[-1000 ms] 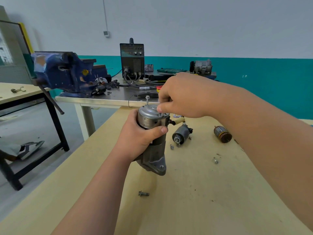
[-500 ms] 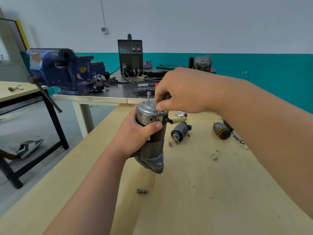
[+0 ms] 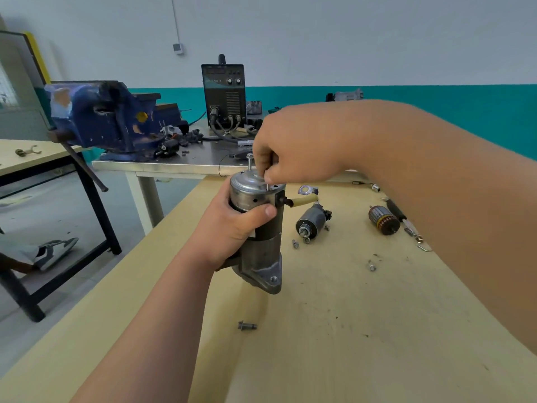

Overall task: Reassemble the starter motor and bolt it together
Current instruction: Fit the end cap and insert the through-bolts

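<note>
Our left hand (image 3: 232,231) wraps round the starter motor (image 3: 261,251), holding it upright over the table (image 3: 348,330). Just above the starter motor's cap, our right hand (image 3: 299,146) pinches a thin bolt (image 3: 266,186). To its right lie a solenoid (image 3: 311,222) and an armature (image 3: 383,219).

Your left hand (image 3: 232,225): thumb and fingers wrapped round starter motor (image 3: 261,251), forearm rising from lower left | Your right hand (image 3: 296,146): knuckles up, fingertips pinching thin bolt (image 3: 266,186), forearm entering from right
</note>
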Action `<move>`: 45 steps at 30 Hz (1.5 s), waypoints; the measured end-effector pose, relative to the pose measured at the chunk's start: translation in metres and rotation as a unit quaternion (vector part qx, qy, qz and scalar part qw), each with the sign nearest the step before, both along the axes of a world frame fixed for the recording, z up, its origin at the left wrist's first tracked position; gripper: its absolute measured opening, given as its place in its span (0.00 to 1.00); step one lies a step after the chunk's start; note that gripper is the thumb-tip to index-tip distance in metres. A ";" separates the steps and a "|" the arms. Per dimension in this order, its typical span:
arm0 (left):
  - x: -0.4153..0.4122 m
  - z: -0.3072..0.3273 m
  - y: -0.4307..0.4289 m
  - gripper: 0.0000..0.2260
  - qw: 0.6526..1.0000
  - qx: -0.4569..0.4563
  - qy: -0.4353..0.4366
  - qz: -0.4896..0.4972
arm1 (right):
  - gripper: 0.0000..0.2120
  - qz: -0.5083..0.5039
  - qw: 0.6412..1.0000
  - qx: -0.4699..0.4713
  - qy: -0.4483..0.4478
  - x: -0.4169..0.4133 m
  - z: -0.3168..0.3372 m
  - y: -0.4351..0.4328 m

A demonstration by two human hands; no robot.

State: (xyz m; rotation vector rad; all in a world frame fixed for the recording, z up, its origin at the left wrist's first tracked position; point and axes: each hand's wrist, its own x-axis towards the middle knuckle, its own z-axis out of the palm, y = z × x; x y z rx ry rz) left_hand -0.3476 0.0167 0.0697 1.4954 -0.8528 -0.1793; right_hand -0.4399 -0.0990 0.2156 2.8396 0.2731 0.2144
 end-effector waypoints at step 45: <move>-0.002 0.001 -0.001 0.30 1.000 0.001 0.004 -0.021 | 0.14 -0.305 0.930 0.147 0.145 -0.045 -0.172 -0.135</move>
